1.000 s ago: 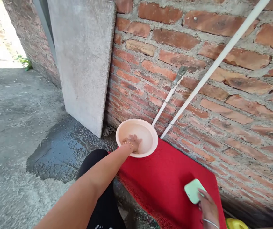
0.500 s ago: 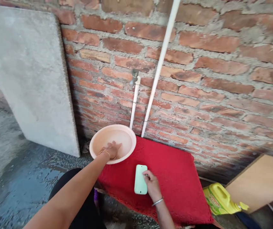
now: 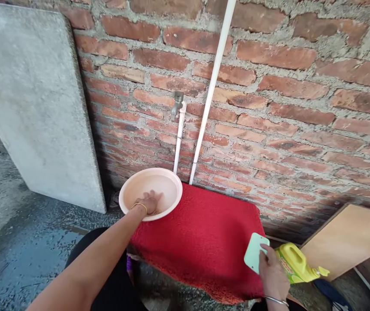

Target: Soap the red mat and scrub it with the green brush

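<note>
My left hand (image 3: 150,202) is down inside a pale pink plastic basin (image 3: 176,190), fingers spread and reaching toward its bottom. Whether water covers the hand is hard to make out. A flat pale green piece (image 3: 252,252), a rounded rectangle with small holes near its ends, is pinched at its edge by my right hand (image 3: 273,270). This piece is over the right part of a red fleecy cloth (image 3: 204,233); its underside is hidden. The basin rests on the cloth's left back corner.
A yellow jug (image 3: 296,263) stands right of the cloth, before a tan board (image 3: 349,237). Behind rises a brick wall (image 3: 269,129) with a tap (image 3: 177,105) and a white pipe (image 3: 212,86). A grey slab (image 3: 42,108) leans at left above wet ground (image 3: 52,242).
My right hand has carried the pale green piece from the middle of the red cloth to its right side. My left hand stays in the basin. The view has shifted slightly.
</note>
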`<state>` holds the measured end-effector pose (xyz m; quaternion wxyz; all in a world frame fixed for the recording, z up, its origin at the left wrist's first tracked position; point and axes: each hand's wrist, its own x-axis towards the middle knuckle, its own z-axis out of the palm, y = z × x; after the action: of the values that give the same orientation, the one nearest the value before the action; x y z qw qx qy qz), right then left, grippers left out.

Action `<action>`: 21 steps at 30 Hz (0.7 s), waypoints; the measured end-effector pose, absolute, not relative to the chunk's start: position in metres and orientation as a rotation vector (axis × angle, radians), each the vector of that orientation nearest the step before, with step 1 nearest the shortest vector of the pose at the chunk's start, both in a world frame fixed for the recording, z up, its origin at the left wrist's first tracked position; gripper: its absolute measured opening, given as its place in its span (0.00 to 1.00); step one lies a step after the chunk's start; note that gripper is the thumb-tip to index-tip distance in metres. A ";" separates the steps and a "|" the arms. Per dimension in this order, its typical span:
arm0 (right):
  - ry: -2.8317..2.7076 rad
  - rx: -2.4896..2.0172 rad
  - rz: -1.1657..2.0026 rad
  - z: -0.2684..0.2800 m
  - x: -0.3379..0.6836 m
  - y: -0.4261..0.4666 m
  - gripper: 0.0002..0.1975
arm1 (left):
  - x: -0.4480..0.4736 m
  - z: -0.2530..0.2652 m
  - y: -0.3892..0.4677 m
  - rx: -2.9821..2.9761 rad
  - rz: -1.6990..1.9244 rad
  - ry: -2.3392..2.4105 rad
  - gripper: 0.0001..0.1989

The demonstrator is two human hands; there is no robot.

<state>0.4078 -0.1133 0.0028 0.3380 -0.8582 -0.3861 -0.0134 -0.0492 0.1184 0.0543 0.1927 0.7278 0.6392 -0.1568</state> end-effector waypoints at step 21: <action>-1.653 -2.224 -0.069 -0.020 0.329 -0.089 0.24 | -0.051 0.045 0.122 2.048 -0.374 1.780 0.46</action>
<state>0.3288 -0.0892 -0.0198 0.1836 -0.7887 -0.5862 -0.0244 -0.0508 0.1224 0.0448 0.1999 0.7327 0.6367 -0.1336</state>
